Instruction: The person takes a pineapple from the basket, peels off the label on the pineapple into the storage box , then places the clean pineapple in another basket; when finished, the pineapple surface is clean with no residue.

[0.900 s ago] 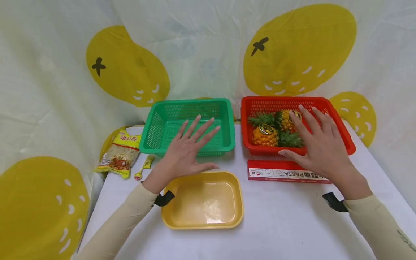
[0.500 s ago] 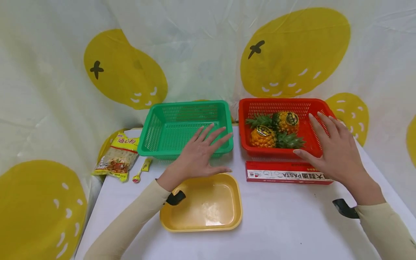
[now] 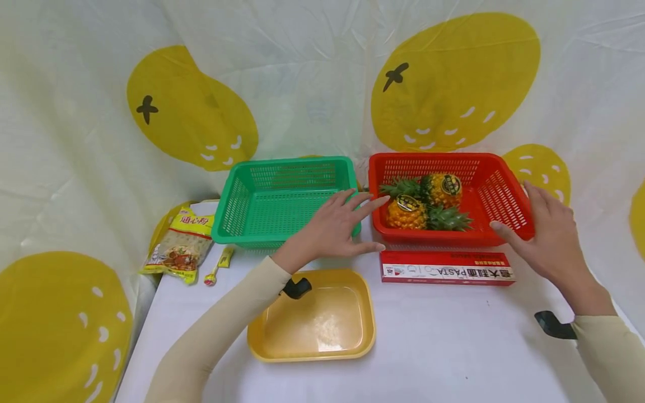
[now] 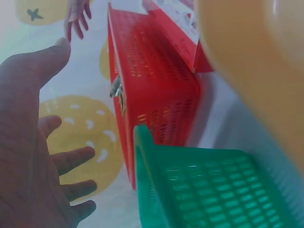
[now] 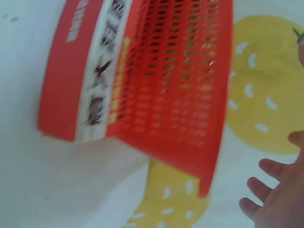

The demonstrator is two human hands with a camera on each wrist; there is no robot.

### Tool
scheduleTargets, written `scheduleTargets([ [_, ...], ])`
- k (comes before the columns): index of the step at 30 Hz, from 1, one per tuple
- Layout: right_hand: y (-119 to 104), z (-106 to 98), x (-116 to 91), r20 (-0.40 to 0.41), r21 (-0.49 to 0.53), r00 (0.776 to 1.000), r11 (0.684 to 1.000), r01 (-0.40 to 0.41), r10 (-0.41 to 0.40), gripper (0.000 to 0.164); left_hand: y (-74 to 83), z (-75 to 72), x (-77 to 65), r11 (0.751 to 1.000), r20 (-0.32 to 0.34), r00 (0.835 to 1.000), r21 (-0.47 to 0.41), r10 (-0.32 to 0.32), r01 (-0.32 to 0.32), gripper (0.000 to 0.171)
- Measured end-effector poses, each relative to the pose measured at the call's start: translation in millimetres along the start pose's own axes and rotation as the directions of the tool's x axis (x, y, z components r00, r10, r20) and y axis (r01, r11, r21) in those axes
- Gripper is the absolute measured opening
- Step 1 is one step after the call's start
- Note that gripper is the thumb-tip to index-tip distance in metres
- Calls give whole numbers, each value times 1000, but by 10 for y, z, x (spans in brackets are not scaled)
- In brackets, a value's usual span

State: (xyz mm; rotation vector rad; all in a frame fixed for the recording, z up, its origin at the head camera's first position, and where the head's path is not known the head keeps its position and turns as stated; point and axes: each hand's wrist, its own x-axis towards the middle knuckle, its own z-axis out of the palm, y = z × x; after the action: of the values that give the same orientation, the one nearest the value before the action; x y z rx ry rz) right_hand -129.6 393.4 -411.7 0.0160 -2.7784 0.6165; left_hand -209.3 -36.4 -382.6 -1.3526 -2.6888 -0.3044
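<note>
In the head view my left hand (image 3: 335, 226) hovers with spread fingers over the front right corner of the green basket (image 3: 224, 210), its fingertips reaching toward the red basket (image 3: 486, 210). Two pineapples (image 3: 405, 214) lie in the left part of that red basket. By the basket's right end is my right hand (image 3: 551, 240), thumb and fingers apart. The right wrist view shows the fingers (image 5: 273, 185) away from the red rim. Neither hand holds anything. A red and white pasta box (image 3: 448, 268) lies along the front of the red basket.
A yellow tray (image 3: 312, 322) stands on the white table below my left forearm. At the left lie a bag of dry pasta (image 3: 181, 246), a lollipop (image 3: 210, 278) and a small yellow packet (image 3: 225, 257). A fruit-patterned curtain (image 3: 312, 73) hangs behind the baskets.
My left hand has moved right, from over the green basket toward the red one. My right hand has moved right, from above the red basket to its right end. The baskets keep their places.
</note>
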Motion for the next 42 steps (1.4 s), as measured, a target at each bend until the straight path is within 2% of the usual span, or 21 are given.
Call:
scheduleTargets([
  [4, 118, 21, -47, -24, 30, 998, 998, -49, 50, 100, 41, -50, 208, 999, 69, 997, 17, -30, 29, 93],
  [7, 199, 52, -85, -11, 51, 996, 995, -90, 91, 99, 60, -64, 337, 999, 102, 993, 5, -50, 50, 91],
  [11, 309, 97, -92, 47, 100, 988, 983, -153, 149, 97, 69, -54, 496, 993, 135, 989, -89, -65, 78, 89],
  [13, 363, 121, -86, 84, 134, 981, 973, -186, 175, 97, 73, -47, 590, 980, 162, 985, -175, -63, 92, 89],
  [16, 443, 158, -73, 133, 185, 970, 957, -224, 201, 96, 70, -17, 743, 945, 198, 979, -312, -40, 102, 88],
  [18, 483, 197, -67, 148, 212, 966, 948, -239, 211, 95, 69, 7, 842, 921, 216, 976, -373, -28, 109, 87],
  [21, 534, 263, -63, 146, 236, 964, 939, -250, 220, 94, 66, 53, 978, 903, 233, 972, -416, -11, 110, 86],
  [24, 570, 318, -65, 136, 253, 962, 930, -267, 239, 93, 71, 115, 1100, 908, 251, 968, -403, -12, 116, 87],
  [26, 585, 339, -64, 133, 265, 957, 922, -283, 256, 93, 73, 165, 1161, 917, 271, 962, -373, -39, 142, 89],
  [31, 587, 378, -54, 143, 294, 947, 901, -319, 289, 95, 45, 295, 1227, 932, 312, 945, -302, -100, 198, 91],
  [36, 590, 409, -57, 138, 327, 947, 889, -320, 290, 93, 11, 373, 1265, 942, 319, 943, -281, -90, 185, 90],
  [42, 612, 438, -70, 125, 345, 948, 883, -318, 292, 91, 55, 379, 1333, 949, 354, 933, -267, -63, 166, 97],
])
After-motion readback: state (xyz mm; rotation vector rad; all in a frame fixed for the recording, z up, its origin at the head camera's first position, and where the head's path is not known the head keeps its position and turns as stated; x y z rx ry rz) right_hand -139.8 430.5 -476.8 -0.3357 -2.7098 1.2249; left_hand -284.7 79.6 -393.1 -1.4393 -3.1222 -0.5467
